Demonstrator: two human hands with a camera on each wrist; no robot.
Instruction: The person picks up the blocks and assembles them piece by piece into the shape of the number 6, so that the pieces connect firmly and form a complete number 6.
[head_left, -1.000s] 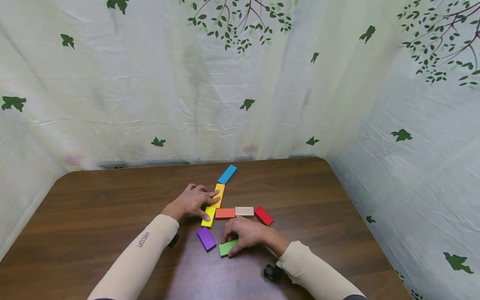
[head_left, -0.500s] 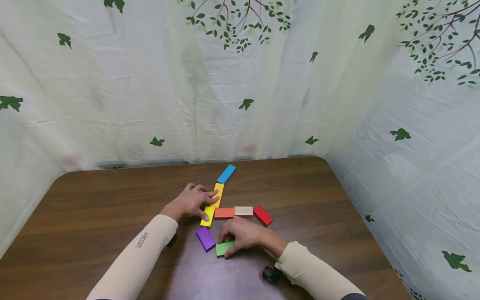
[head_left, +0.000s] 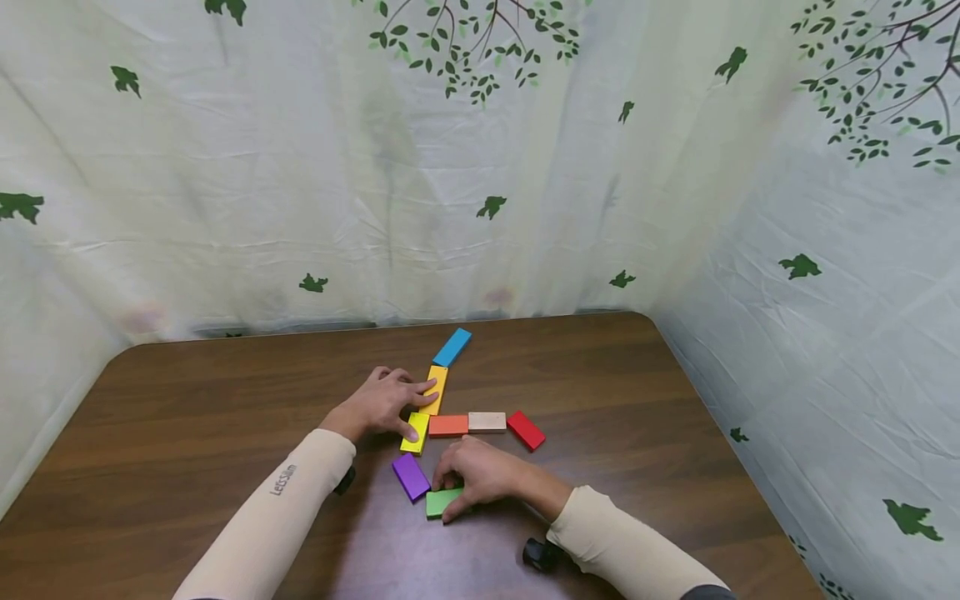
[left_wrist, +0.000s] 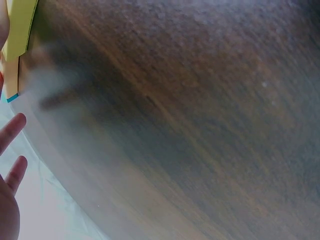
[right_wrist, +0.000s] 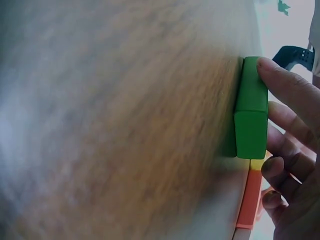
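Note:
My right hand pinches a green block between thumb and fingers, low over or on the table; part of it is hidden by the hand. Its left end lies close by the near corner of a purple block; I cannot tell whether they touch. My left hand rests with its thumb on a yellow block and two extended fingers on an amber block. A blue block continues the line beyond the amber one. From the yellow block, an orange block and a beige block run rightward.
At the right end of the row a red block lies slanted. All the blocks lie on a brown wood-grain table. White curtains with leaf prints hang behind the table and along its sides.
The right hand has slid the green block left and slightly toward me, closer to the purple block, and turned it a little. The left hand has stayed in place on the yellow and amber blocks.

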